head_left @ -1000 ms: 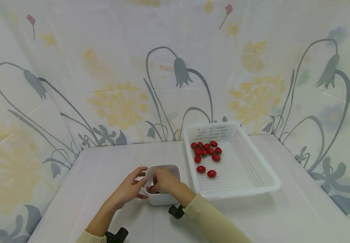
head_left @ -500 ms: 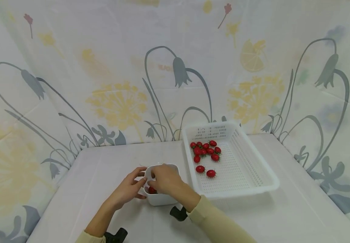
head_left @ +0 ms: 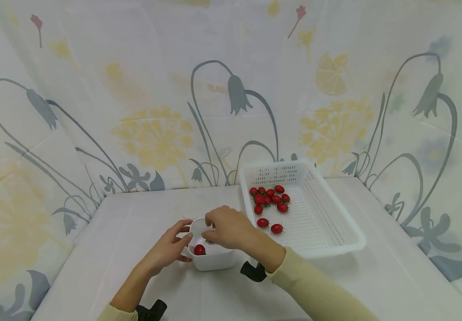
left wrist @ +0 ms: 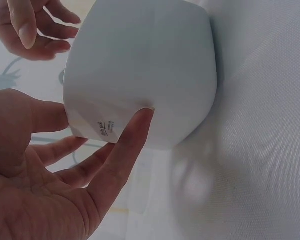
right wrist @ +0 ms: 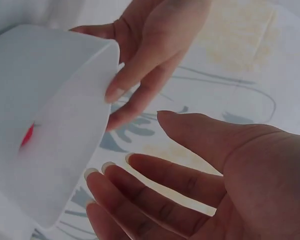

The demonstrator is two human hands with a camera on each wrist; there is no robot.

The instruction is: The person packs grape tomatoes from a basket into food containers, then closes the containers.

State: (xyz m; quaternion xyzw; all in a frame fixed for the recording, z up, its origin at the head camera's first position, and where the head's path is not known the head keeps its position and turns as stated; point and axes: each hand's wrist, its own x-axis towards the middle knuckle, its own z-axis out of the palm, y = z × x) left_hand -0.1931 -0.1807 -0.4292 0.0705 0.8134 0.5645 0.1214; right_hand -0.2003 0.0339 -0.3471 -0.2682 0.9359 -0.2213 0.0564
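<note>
Far L, the left hand (head_left: 168, 248) holds the white box (head_left: 215, 263) by its left side: thumb at the rim, forefinger on the outer wall, other fingers partly hidden, forearm slanting in from lower L. Box sits upright on the table (head_left: 146, 209); looks like stiff, smooth plastic, prob. light, so it could slide or tip if knocked w/o a steadying hand. Best hold imo: side wall or corner, thumb on rim.

Inside, toward the left end, lies a red tomato (head_left: 200, 250); can't tell if others hide lower down. Small, smooth, prob. light & a bit slippery, firm but bruisable, so pinch gently w/ fingertips round the middle; a hard squeeze could split the skin.

Next R, the right hand (head_left: 231, 228) hangs over the box's right part, fingers loosely bent, thumb well apart, nothing btw them per right wrist view; forearm slants in from lower R.

Far R, near the box, stands the white basket (head_left: 315, 223) w/ more tomatoes (head_left: 276, 199): most bunched toward back L, two nearer the front. Green tops show on some, prob. weak, so grip the body instead. Basket looks thin, stiff & light; rim's the obvious hold.
</note>
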